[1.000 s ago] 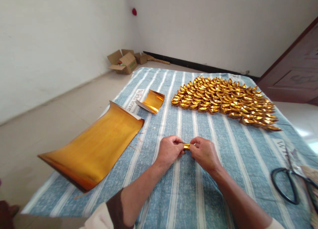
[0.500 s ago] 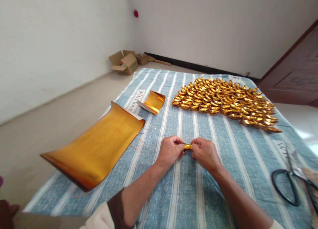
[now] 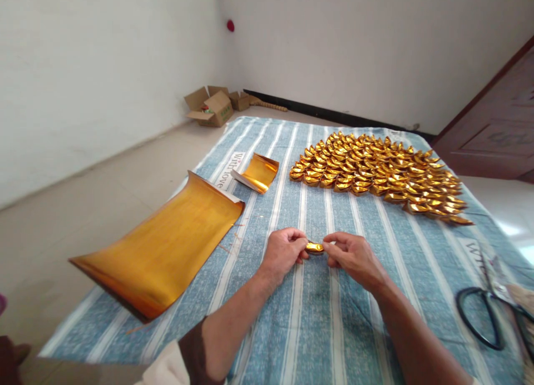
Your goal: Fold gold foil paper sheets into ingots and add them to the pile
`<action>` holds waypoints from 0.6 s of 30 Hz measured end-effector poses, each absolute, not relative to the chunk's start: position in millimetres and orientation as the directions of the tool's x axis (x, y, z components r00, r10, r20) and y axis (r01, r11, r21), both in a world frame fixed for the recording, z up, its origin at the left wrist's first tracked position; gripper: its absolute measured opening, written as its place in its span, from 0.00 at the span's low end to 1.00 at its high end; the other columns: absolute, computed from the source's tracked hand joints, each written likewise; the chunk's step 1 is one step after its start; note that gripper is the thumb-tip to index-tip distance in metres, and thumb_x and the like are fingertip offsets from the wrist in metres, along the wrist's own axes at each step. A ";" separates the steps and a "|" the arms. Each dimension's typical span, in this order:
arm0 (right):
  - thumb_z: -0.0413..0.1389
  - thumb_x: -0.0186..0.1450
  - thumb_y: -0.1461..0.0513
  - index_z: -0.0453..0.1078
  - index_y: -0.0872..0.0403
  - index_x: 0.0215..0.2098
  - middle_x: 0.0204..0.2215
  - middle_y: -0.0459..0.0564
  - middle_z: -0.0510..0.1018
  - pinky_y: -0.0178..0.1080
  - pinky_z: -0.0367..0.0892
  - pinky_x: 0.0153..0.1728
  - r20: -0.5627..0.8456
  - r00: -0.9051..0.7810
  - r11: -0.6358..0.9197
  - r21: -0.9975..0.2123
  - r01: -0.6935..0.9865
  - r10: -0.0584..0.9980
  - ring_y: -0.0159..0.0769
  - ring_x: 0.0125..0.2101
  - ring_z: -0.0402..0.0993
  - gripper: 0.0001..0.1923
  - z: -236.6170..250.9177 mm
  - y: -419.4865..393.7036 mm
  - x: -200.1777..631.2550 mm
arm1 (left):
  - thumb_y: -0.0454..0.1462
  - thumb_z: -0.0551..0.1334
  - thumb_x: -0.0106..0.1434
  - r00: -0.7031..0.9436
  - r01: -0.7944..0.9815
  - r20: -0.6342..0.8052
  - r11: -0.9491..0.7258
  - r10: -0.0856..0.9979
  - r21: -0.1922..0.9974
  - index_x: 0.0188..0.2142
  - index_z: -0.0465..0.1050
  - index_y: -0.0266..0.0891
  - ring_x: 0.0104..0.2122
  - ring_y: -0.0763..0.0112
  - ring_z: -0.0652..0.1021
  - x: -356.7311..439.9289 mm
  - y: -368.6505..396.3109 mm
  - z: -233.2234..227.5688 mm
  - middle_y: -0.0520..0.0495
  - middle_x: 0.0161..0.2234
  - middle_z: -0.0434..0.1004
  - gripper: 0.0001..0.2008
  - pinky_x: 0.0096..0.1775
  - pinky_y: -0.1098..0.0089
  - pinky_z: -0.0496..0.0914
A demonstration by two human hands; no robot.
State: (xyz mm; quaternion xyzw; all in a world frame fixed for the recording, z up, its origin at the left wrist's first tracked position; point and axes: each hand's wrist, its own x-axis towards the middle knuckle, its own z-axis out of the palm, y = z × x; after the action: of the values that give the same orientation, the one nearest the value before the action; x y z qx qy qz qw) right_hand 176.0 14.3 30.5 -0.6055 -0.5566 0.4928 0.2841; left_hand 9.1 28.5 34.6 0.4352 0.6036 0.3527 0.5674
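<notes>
A small gold foil paper ingot [image 3: 315, 247] is pinched at its two ends between my hands, over the striped cloth. My left hand [image 3: 286, 249] grips its left end with thumb and fingers. On the other side, the thumb and forefinger of my right hand [image 3: 349, 255] close on its right end. Beyond them, many finished-looking gold paper ingots [image 3: 367, 168] stand in packed rows. To the left lies a large stack of gold foil paper [image 3: 167, 246] with curled edges, and a smaller curled gold sheet stack [image 3: 261, 172] sits past it.
Black-handled scissors [image 3: 488, 312] rest at the right edge of the blue striped cloth [image 3: 267, 307]. Thin gold scraps lie beside the large stack. Open cardboard boxes [image 3: 214, 108] stand on the floor by the far wall. A brown door [image 3: 496, 129] is at right.
My right hand has drawn slightly outward to the right, its fingers less bunched. More of the ingot's gold top and curved shape shows between my hands.
</notes>
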 end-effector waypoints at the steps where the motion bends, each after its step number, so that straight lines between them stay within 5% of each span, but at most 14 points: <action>1: 0.55 0.57 0.53 0.73 0.57 0.37 0.15 0.42 0.70 0.32 0.53 0.19 -0.272 -0.123 -0.202 -0.892 0.405 0.954 0.29 0.16 0.61 0.16 29.9 14.6 178.1 | 0.28 0.58 0.53 0.027 0.128 -0.372 0.366 0.928 0.922 0.26 0.73 0.35 0.16 0.77 0.72 8.7 28.4 33.9 0.54 0.15 0.72 0.05 0.19 0.80 0.65; 8: 0.57 0.56 0.58 0.74 0.55 0.32 0.15 0.39 0.64 0.32 0.48 0.19 -0.233 -0.212 -0.131 -0.903 0.408 0.949 0.26 0.17 0.56 0.10 26.0 14.6 183.0 | 0.28 0.59 0.51 0.023 0.163 -0.337 0.329 0.941 0.930 0.26 0.72 0.36 0.16 0.77 0.72 9.9 28.0 23.2 0.54 0.17 0.73 0.05 0.19 0.79 0.64; 18: 0.56 0.55 0.59 0.74 0.54 0.27 0.21 0.43 0.75 0.32 0.59 0.24 -0.224 -0.225 -0.125 -0.915 0.383 0.948 0.30 0.22 0.68 0.07 23.2 14.5 180.4 | 0.28 0.61 0.50 0.003 0.230 -0.267 0.259 0.964 0.938 0.25 0.72 0.38 0.17 0.76 0.72 13.7 27.5 17.4 0.56 0.16 0.71 0.05 0.21 0.78 0.63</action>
State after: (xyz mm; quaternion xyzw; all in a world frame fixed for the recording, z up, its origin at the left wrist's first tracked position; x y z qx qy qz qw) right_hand 180.4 14.5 23.2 -0.5557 -0.5991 0.5036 0.2805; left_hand 13.7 27.5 17.4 0.4913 0.6075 0.3595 0.5101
